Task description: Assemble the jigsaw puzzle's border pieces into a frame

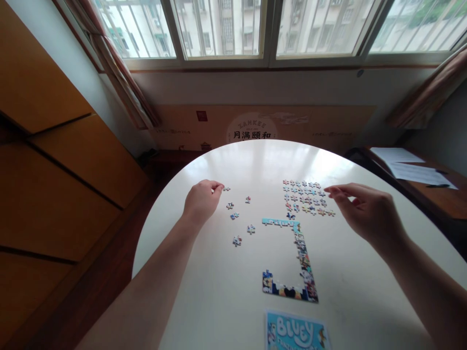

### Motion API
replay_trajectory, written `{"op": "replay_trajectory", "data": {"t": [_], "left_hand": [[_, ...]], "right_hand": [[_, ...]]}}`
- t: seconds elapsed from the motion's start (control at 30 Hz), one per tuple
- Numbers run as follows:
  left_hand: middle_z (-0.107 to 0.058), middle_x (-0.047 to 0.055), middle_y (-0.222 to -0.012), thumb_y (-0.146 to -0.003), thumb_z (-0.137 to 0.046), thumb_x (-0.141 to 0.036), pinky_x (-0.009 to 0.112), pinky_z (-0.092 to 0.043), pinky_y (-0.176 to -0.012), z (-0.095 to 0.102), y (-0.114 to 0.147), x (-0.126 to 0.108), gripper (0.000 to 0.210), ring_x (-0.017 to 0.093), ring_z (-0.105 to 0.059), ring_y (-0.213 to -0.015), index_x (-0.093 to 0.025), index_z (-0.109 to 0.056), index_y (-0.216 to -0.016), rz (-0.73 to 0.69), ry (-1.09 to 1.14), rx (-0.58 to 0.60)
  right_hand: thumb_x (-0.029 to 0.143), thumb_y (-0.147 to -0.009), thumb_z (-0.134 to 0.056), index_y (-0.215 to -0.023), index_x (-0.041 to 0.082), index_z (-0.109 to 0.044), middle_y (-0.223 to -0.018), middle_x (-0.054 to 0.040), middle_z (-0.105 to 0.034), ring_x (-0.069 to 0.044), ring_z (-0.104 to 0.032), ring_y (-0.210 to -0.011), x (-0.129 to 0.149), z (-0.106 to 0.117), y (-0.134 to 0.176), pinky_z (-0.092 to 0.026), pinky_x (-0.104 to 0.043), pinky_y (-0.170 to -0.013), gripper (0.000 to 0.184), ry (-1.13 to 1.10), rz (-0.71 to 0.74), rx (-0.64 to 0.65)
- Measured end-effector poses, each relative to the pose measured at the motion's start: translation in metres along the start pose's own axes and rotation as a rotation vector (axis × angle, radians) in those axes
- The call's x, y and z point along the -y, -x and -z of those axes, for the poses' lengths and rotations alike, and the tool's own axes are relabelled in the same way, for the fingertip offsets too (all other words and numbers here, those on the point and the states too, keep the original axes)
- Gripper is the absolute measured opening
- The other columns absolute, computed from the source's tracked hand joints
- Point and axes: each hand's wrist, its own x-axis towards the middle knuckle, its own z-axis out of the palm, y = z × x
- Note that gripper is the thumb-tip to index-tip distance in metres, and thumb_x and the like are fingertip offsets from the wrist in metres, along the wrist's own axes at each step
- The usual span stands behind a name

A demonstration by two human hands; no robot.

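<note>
My left hand is closed in a pinch over the left of the table, its fingertips on the edge of a small jigsaw piece. Several loose pieces, among them one pale piece, lie spread to the right of that forearm. My right hand has thumb and fingers pressed together beside a grid of loose pieces; whatever they may hold is hidden. Between the hands lies a partly joined puzzle border, with a top strip, a right side and a bottom row ending at the lower left corner.
A blue "Bluey" picture card or box lies at the near edge of the view. Everything rests on a round white table. A wooden side desk with papers and pens stands at right, orange cabinets at left.
</note>
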Motion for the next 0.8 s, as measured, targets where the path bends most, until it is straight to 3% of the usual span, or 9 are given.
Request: {"op": "replay_trajectory", "data": {"t": [0.2, 0.37, 0.57, 0.67, 0.8], "left_hand": [[-0.078, 0.006, -0.087, -0.088, -0.060, -0.031, 0.033, -0.054, -0.075, -0.004, 0.001, -0.003, 0.024, 0.021, -0.068, -0.077, -0.022, -0.080, -0.097, 0.008, -0.010, 0.066], [-0.078, 0.006, -0.092, -0.088, -0.061, -0.028, 0.033, -0.054, -0.077, -0.005, 0.000, -0.004, 0.024, 0.021, -0.069, -0.079, -0.022, -0.081, -0.100, 0.113, -0.025, 0.087], [-0.077, 0.006, -0.088, -0.087, -0.063, -0.027, 0.035, -0.054, -0.076, -0.005, -0.002, -0.003, 0.021, 0.021, -0.068, -0.074, -0.022, -0.081, -0.097, 0.129, -0.005, 0.058], [-0.077, 0.006, -0.087, -0.085, -0.065, -0.026, 0.035, -0.053, -0.075, -0.006, -0.004, 0.001, 0.020, 0.021, -0.067, -0.072, -0.022, -0.081, -0.096, 0.127, 0.017, 0.014], [-0.077, 0.004, -0.090, -0.083, -0.066, -0.025, 0.033, -0.051, -0.072, -0.009, -0.008, 0.007, 0.019, 0.019, -0.064, -0.071, -0.022, -0.080, -0.094, 0.117, 0.090, -0.083]], "right_hand": [[0.041, -0.093, -0.060, -0.091, 0.022, -0.080, -0.082, -0.0035, -0.078, -0.017, -0.065, -0.058, -0.001, -0.006, -0.002, -0.049, -0.033, -0.057, 0.027, 0.064, -0.008, 0.170], [0.034, -0.090, -0.060, -0.095, 0.025, -0.081, -0.083, -0.0012, -0.078, -0.015, -0.063, -0.058, -0.002, -0.008, -0.003, -0.050, -0.031, -0.063, 0.023, 0.098, -0.063, 0.215], [0.032, -0.087, -0.061, -0.094, 0.028, -0.081, -0.085, 0.0001, -0.079, -0.018, -0.067, -0.065, -0.008, -0.012, 0.000, -0.048, -0.031, -0.061, 0.022, 0.126, -0.068, 0.323], [0.033, -0.086, -0.062, -0.093, 0.029, -0.081, -0.082, 0.0004, -0.078, -0.018, -0.066, -0.064, -0.008, -0.009, -0.002, -0.046, -0.030, -0.061, 0.021, 0.158, -0.090, 0.282], [0.037, -0.087, -0.063, -0.095, 0.026, -0.081, -0.074, -0.0013, -0.074, -0.018, -0.063, -0.062, -0.015, 0.001, -0.009, -0.044, -0.030, -0.061, 0.023, 0.172, -0.152, 0.058]]}}
